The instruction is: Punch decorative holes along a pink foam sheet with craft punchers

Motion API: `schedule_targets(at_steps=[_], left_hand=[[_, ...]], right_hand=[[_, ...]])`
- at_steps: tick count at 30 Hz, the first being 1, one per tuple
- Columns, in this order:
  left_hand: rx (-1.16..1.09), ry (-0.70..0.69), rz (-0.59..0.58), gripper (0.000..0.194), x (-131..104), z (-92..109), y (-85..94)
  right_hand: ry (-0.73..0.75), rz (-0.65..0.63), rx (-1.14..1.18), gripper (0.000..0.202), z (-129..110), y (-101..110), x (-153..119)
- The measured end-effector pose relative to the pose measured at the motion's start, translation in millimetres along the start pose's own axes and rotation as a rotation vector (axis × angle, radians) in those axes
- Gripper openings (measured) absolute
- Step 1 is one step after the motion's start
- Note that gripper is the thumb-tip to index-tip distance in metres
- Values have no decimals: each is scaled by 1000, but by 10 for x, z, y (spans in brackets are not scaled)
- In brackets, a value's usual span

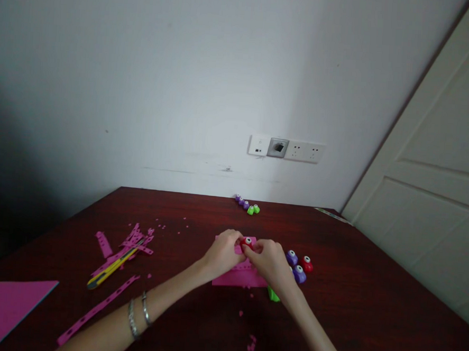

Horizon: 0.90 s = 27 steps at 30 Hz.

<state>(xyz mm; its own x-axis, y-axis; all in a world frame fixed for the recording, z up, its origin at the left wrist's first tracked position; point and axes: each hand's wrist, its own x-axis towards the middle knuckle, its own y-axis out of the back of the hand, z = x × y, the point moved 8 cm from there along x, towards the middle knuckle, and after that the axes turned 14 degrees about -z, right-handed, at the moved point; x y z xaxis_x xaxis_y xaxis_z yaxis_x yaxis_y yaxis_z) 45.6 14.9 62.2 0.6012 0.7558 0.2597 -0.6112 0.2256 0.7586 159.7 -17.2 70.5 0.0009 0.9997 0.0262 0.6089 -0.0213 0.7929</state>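
Between both hands is a small red paper punch point(248, 242) with a white-ringed top. My left hand point(225, 252) grips it from the left, fingers closed. From the other side my right hand point(268, 256) pinches it too, thumb against its front. Under the hands lies a pink sheet point(228, 279) with a row of small holes across it; whether its edge sits inside the punch is hidden by my fingers. Just right of my right hand stand purple punches point(299, 275) and another red punch point(307, 263). A green punch point(273, 294) shows partly below my right wrist.
A yellow utility knife point(112, 267) rests on pink punched scraps point(135, 238) at left. Nearer are a long holed strip point(99, 306) and a larger pink sheet point(7, 307). More purple and green punches point(250, 210) stand by the wall. Tiny pink cutouts point(251, 344) are scattered about.
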Motion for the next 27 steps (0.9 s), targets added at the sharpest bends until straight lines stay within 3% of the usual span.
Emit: schedule_targets(at_steps=[10,14,18,20,24,27], left_hand=[[102,-42,6,8,-29,112,-13],[117,-63,-93,28,13,126,85],[177,44,-164,31,85,-105,336],[193,116,-253,28,113,-306,356],[60,189,-474,31,111,-654,129],[7,237,-483,35,112,-799,-2]], right_hand=[[21,-10,33,28,25,-39,30],[22,-8,33,30,111,-14,30],[5,25,-8,30,248,-11,-44],[28,43,-15,29,294,-62,-122],[48,-9,79,26,385,-291,-278],[52,-78,83,22,388,-447,-340]])
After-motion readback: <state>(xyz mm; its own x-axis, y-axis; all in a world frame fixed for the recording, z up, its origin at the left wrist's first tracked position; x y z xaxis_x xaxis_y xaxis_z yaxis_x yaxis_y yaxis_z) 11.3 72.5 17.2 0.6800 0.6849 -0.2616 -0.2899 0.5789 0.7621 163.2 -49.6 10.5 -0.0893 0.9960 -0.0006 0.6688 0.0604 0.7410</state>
